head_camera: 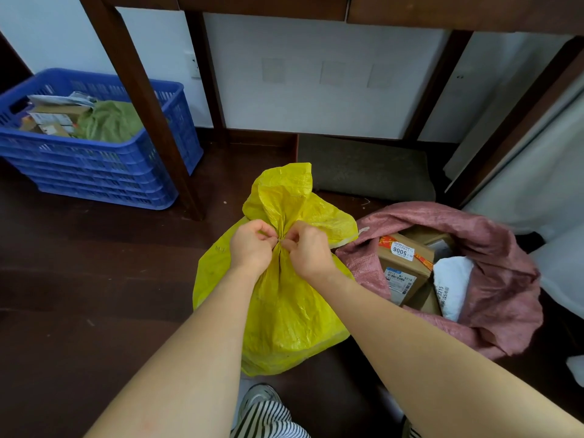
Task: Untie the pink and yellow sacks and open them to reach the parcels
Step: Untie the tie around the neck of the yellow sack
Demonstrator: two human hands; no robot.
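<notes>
The yellow sack [281,279] stands on the dark floor [94,279] right in front of the person, its neck gathered tight and its top flaring above the knot. Both hands work at that neck: the left hand [251,245] pinches the tie [279,239] from one side, fingers curled in, and the right hand [308,248] pinches it from the other, thumb and forefinger meeting at the same spot. The tie itself is too small to make out clearly.

Just beside it on the right, touching it, the pink sack [493,248] lies open already, with cardboard boxes [406,263] and a white mailer [452,286] showing inside, so that half of the job looks done.

To do this step well, I would hold the neck steady with one hand and pick at the loose end with the other, working it back through the knot rather than tugging outward (pulling both ways likely only tightens it). Once it loosens, spread the mouth wide and fold the rim down.

A blue crate [94,172] of parcels sits well apart at the far left.
</notes>
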